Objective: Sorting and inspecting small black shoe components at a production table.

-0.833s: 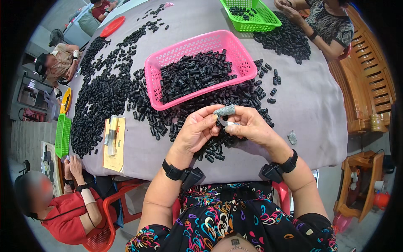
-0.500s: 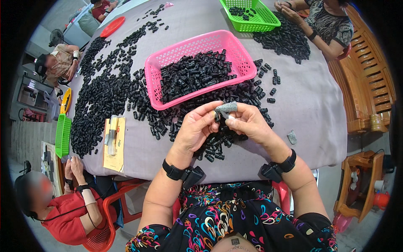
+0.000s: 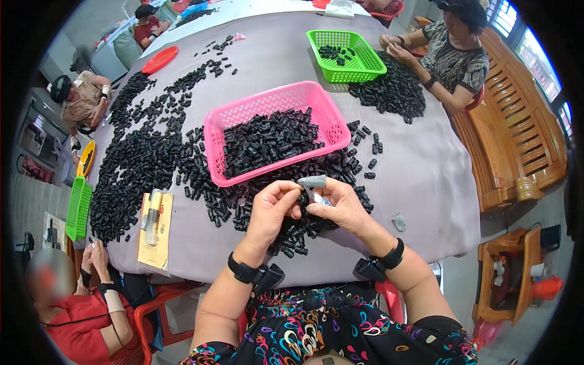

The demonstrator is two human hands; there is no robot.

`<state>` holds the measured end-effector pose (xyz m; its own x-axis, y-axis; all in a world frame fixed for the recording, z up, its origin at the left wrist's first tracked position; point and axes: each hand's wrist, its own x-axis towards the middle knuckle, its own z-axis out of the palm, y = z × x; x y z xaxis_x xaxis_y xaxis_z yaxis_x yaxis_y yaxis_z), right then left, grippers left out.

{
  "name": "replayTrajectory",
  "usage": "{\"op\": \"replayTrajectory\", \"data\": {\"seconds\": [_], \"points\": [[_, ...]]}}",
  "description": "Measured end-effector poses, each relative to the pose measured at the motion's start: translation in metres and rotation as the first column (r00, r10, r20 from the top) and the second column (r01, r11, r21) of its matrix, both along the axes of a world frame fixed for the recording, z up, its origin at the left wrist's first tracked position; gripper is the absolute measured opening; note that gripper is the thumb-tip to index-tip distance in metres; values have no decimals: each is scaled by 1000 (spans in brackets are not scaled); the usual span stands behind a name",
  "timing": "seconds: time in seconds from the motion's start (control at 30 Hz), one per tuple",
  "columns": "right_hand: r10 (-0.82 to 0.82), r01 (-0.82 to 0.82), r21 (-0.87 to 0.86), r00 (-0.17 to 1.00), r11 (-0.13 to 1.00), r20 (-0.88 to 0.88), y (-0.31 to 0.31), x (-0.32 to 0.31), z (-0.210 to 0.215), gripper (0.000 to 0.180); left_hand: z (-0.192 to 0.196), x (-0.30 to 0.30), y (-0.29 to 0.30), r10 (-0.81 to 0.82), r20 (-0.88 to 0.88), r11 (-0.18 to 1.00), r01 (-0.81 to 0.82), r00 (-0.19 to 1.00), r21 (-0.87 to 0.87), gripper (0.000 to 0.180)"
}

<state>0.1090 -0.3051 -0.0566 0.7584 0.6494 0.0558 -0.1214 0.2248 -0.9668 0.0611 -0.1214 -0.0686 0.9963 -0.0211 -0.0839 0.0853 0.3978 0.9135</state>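
Observation:
My left hand [image 3: 272, 213] and my right hand [image 3: 336, 204] meet over a heap of small black plastic parts [image 3: 286, 210] at the near edge of the grey table [image 3: 426, 176]. Between the fingertips of both hands sits one small black part [image 3: 302, 198]. The right index finger wears a grey finger cover [image 3: 312, 181], and a thin pale tool [image 3: 320, 198] pokes out of the right hand. Just beyond the hands stands a pink basket [image 3: 277, 103] holding several of the black parts.
More black parts [image 3: 140, 164] spread over the table's left side. A yellow card with a tool [image 3: 154, 228] lies at the near left. A green basket [image 3: 347, 55] and a seated person [image 3: 453, 55] are far right; other people sit at the left. A grey finger cover [image 3: 398, 222] lies at right.
Both hands have stayed together over the heap, with the fingers shifting slightly on the small part. The person at the lower left moved their hands a little.

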Motion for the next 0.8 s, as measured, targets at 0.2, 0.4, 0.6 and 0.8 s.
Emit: {"op": "replayTrajectory", "data": {"seconds": [0.2,0.4,0.6,0.8], "points": [[-30,31,-92,1000,995,8,1,1,-1,36,3,2,-8,16,67,990,-25,998,137,10],[-43,38,-67,996,997,-79,1,2,-1,32,-1,3,-4,-12,79,983,-2,997,184,11],[-20,30,36,971,999,-237,0,3,3,30,4,0,-1,-102,100,983,85,990,164,19],[14,3,58,957,998,-291,-3,6,3,28,2,0,3,-154,106,976,134,982,171,22]]}}
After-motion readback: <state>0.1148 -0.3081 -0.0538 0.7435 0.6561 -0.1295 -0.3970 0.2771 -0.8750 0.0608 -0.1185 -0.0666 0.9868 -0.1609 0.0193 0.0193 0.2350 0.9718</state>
